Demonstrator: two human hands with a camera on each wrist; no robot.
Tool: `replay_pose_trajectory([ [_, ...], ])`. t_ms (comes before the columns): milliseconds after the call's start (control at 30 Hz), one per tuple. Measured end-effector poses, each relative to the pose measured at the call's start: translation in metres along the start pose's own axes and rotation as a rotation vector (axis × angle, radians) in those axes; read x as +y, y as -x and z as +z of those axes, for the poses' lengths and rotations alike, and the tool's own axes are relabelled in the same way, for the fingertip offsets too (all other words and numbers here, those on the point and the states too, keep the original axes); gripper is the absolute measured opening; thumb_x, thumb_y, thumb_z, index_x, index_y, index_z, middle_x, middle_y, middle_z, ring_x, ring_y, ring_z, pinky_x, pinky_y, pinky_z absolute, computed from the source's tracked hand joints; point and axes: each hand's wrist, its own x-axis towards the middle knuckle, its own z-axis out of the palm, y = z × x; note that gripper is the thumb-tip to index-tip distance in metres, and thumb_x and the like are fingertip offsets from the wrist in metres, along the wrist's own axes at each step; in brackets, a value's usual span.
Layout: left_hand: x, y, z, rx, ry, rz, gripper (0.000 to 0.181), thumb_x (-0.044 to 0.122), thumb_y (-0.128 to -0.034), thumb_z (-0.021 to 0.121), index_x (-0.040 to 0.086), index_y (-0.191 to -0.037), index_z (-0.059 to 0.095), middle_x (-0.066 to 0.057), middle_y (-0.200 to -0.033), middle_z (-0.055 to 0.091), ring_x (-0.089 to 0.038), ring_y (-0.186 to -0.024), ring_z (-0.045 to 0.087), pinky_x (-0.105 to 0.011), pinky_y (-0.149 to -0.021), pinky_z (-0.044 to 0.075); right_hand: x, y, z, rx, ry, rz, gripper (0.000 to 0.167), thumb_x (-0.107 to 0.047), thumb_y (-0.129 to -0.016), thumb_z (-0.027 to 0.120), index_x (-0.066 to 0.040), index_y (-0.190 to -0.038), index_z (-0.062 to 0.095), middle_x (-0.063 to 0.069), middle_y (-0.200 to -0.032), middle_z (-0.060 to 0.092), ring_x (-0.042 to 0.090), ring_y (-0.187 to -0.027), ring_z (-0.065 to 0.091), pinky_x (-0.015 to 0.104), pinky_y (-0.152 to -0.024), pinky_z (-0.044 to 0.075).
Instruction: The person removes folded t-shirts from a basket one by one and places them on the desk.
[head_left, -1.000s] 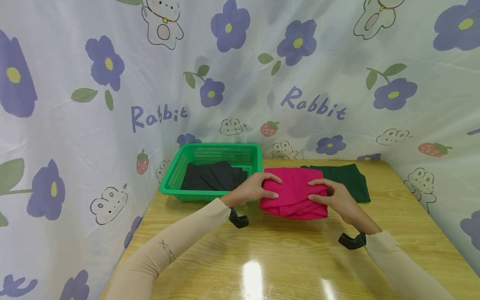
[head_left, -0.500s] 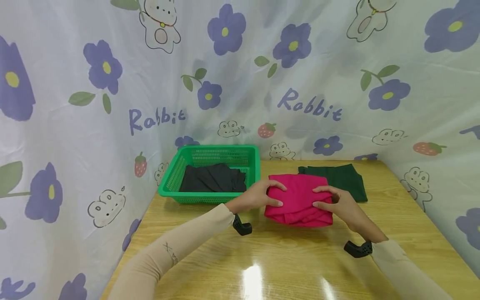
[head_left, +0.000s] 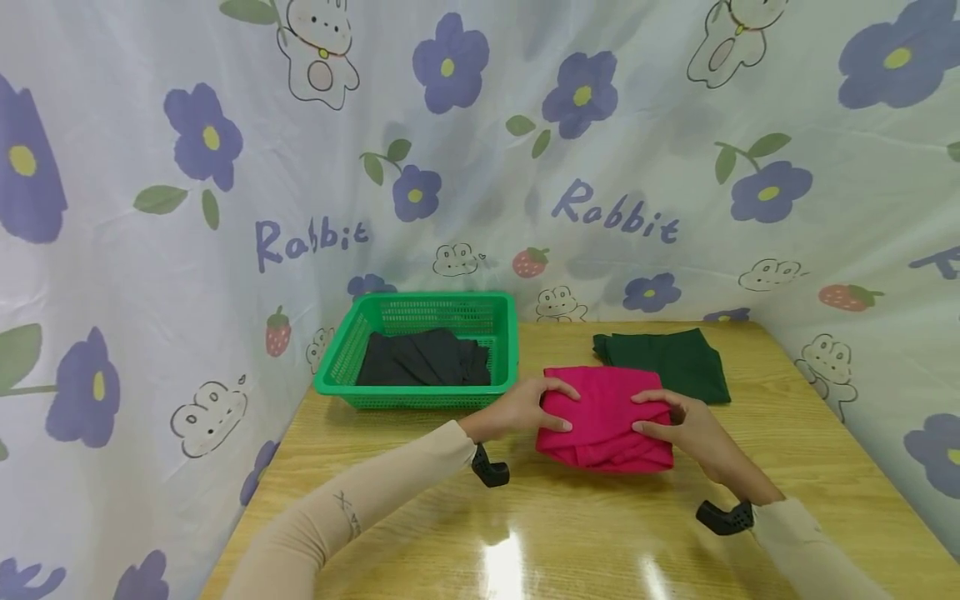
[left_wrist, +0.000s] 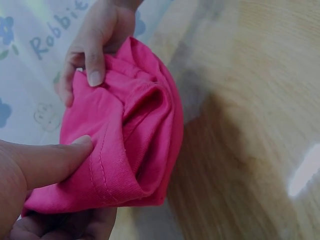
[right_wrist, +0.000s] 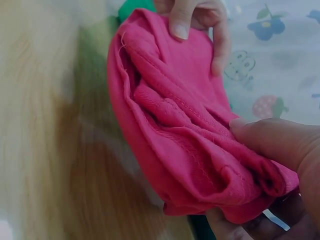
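A folded pink garment (head_left: 603, 417) is held between both hands in front of the dark green cloth. My left hand (head_left: 522, 407) grips its left side, thumb on the near face. On the right side my right hand (head_left: 693, 433) pinches it the same way. The left wrist view shows the left thumb (left_wrist: 65, 160) on a stitched hem, with fingers under the fabric. Loose inner folds of the garment (right_wrist: 170, 115) face the right wrist camera, and the right thumb (right_wrist: 270, 140) presses on them. Shadow beneath suggests it is off the table.
A green plastic basket (head_left: 416, 392) stands at the back left of the wooden table (head_left: 420, 517), with a black folded cloth (head_left: 420, 358) inside. The dark green folded cloth (head_left: 675, 358) lies at the back right. A printed curtain (head_left: 480, 167) hangs behind and at the sides.
Both hands have brought the pink garment toward me and slightly right, away from the basket and the green cloth, which is now less covered. Their grip looks the same.
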Motion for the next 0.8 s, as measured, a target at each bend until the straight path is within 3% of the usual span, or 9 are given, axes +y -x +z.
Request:
replay_pose_trajectory([
  [233,-0.006,-0.002,0.012,-0.005,-0.055,-0.012,0.039,0.023,-0.0852,0.088,0.025,-0.122,0.074,0.005,-0.125,0.063,-0.014,-0.116,0.054,-0.024,-0.088,0.05,0.009,0.006,-0.002,0.001,0.015,0.021,0.053,-0.026,-0.089,0.084,-0.009,-0.136,0.064,0.014,-0.108,0.063,0.024,-0.091,0.058,0.028,-0.066,0.052],
  [533,-0.01,-0.005,0.028,-0.007,-0.023,-0.023,0.039,0.02,-0.084,0.089,0.026,-0.12,0.074,0.005,-0.127,0.062,-0.015,-0.119,0.053,-0.025,-0.091,0.049,0.021,0.012,-0.007,0.005,0.04,0.045,0.052,-0.029,-0.091,0.082,-0.011,-0.137,0.064,0.015,-0.129,0.058,0.029,-0.106,0.055,0.032,-0.077,0.053],
  [800,-0.017,-0.006,0.04,-0.028,-0.037,-0.02,0.041,0.019,-0.0817,0.09,0.027,-0.118,0.075,0.005,-0.126,0.063,-0.015,-0.122,0.052,-0.025,-0.095,0.047,0.029,0.019,-0.008,-0.008,0.028,0.082,0.052,-0.029,-0.092,0.081,-0.009,-0.137,0.063,0.015,-0.125,0.059,0.026,-0.103,0.055,0.033,-0.078,0.051],
])
